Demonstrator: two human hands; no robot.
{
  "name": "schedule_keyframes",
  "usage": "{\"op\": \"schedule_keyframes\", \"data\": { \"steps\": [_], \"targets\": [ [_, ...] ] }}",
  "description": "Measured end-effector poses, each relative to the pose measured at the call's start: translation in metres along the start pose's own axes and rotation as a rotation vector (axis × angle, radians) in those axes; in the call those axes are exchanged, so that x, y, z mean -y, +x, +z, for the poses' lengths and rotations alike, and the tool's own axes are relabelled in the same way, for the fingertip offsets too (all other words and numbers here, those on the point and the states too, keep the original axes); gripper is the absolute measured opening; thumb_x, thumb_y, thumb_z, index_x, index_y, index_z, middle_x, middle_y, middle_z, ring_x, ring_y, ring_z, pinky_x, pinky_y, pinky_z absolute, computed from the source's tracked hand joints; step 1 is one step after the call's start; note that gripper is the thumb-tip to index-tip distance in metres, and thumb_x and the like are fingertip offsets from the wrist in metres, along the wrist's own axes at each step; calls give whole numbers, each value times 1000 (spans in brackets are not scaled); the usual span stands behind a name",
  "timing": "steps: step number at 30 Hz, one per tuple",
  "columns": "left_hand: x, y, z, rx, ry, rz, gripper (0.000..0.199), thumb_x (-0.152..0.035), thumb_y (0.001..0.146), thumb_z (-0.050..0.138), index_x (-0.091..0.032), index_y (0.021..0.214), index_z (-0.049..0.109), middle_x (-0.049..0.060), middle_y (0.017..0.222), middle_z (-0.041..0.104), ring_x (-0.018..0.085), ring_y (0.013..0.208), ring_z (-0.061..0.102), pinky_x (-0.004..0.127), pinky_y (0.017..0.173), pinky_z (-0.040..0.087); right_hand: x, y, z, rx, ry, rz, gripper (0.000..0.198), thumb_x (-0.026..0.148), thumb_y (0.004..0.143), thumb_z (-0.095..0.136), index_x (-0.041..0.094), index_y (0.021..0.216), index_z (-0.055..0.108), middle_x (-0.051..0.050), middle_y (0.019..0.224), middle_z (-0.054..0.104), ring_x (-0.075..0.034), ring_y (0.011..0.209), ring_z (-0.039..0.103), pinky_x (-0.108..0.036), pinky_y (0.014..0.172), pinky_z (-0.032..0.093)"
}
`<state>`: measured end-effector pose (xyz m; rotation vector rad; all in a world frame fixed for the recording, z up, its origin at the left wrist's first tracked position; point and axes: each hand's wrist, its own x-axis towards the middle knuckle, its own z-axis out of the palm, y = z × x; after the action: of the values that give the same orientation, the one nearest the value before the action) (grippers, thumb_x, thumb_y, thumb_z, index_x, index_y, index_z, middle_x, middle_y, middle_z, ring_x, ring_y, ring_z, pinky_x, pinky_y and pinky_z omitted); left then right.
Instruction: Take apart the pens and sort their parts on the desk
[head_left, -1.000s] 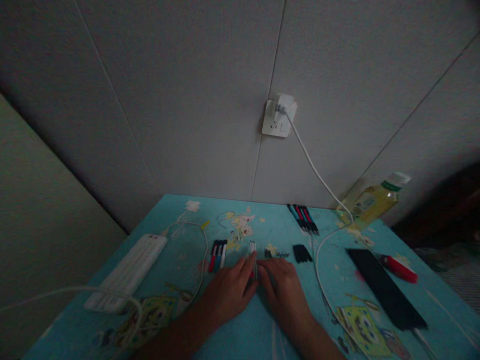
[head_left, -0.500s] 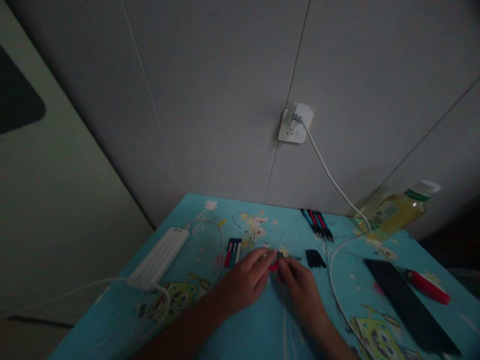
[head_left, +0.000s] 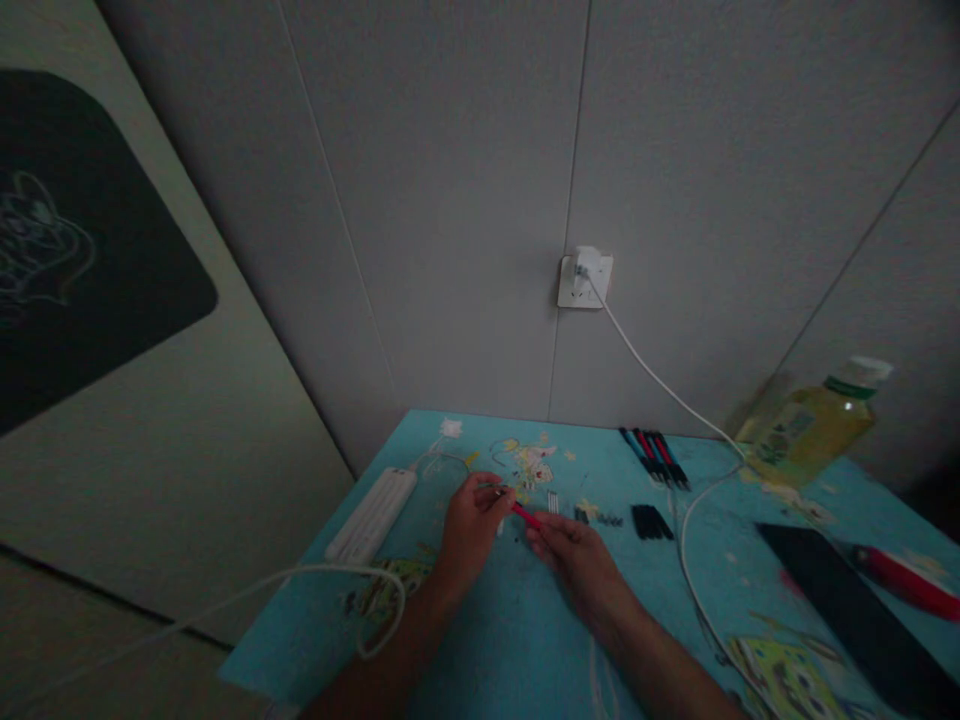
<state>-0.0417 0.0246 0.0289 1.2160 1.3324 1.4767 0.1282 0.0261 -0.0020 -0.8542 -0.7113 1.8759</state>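
Head view. Left hand [head_left: 469, 525] and right hand [head_left: 574, 548] both raised over the middle of the counter [head_left: 517, 640], which has a blue printed cover. Task item: a slim red pen barrel [head_left: 526, 516], located between the two hands, slanting down from left to right. Left grip: closed, fingertips pinching the upper left end. Right grip: closed, thumb and fingers on the lower right end. Whether the left fingers also hold a second, thinner part cannot be told; too dark and small.

A pale, slender piece [head_left: 501, 527] shows just beside the left hand, partly covered by it. Beyond the right hand: a small set of thin silvery rods [head_left: 553, 502] side by side; to their right, small metallic bits [head_left: 611, 520], shape not resolved. Further right, a cluster of short black pieces [head_left: 651, 522] lying together. Near the back edge, a row of red, blue and black pens [head_left: 654, 458], lying parallel.

Surroundings: white power strip [head_left: 371, 515] at left; bottle of yellow liquid [head_left: 817, 430] at rear right; flat black slab [head_left: 855, 610] and red-handled object [head_left: 911, 583] at right. White cable [head_left: 651, 372] runs down from a wall socket [head_left: 568, 290].
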Motion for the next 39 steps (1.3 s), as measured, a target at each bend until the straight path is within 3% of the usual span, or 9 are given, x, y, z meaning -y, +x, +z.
{"op": "schedule_keyframes", "data": {
  "steps": [8, 14, 23, 28, 31, 35, 39],
  "targets": [
    [-35, -4, -8, -51, 206, 273, 14, -28, 87, 66, -21, 99, 66, 5, 98, 72, 20, 93, 69, 32, 85, 53, -12, 2, 48, 181, 133, 65, 24, 22, 74, 78, 11, 95, 74, -12, 99, 76, -20, 92, 72, -32, 90, 54],
    [-50, 3, -19, -86, 153, 272, 15, -30, 89, 63, -18, 97, 67, 6, 93, 72, 19, 85, 69, 31, 79, 54, 7, -18, 62, 219, 113, 51, 29, 25, 78, 79, 11, 103, 74, -12, 106, 74, -13, 89, 70, -23, 88, 54],
    [-80, -8, -24, -111, 21, 250, 24, -38, 89, 63, -16, 98, 65, 8, 94, 73, 19, 82, 69, 30, 77, 55, 34, -46, 77, 291, -145, -19, 29, 35, 81, 78, 16, 102, 76, -6, 95, 74, -10, 78, 66, -20, 76, 52],
    [-56, 12, -46, -168, 101, 226, 31, -41, 91, 57, -16, 107, 62, 9, 99, 71, 18, 86, 68, 30, 79, 55, 30, -36, 56, 236, -512, -102, 40, 48, 80, 73, 15, 103, 74, -9, 94, 75, -17, 76, 69, -28, 68, 52],
    [-28, 25, -60, -112, 196, 177, 24, -37, 88, 61, -15, 98, 65, 7, 89, 71, 19, 82, 68, 31, 77, 54, 37, -22, 26, 63, -935, -320, 46, 56, 88, 57, 15, 104, 70, -11, 94, 75, -21, 74, 71, -31, 62, 52],
    [8, 36, -69, 19, 356, 92, 10, -25, 81, 68, -16, 86, 68, 5, 83, 71, 20, 81, 67, 32, 79, 53, 50, 3, -2, -82, -1126, -420, 31, 44, 94, 50, 18, 99, 67, -10, 95, 73, -22, 85, 69, -33, 77, 50],
    [27, 49, -69, 122, 491, 8, 11, -25, 86, 68, -15, 90, 68, 6, 90, 69, 20, 87, 66, 37, 85, 53, 55, 26, -5, -175, -1346, -488, 17, 31, 91, 56, 21, 98, 67, -10, 102, 71, -24, 96, 65, -34, 88, 43]
  ]
}}
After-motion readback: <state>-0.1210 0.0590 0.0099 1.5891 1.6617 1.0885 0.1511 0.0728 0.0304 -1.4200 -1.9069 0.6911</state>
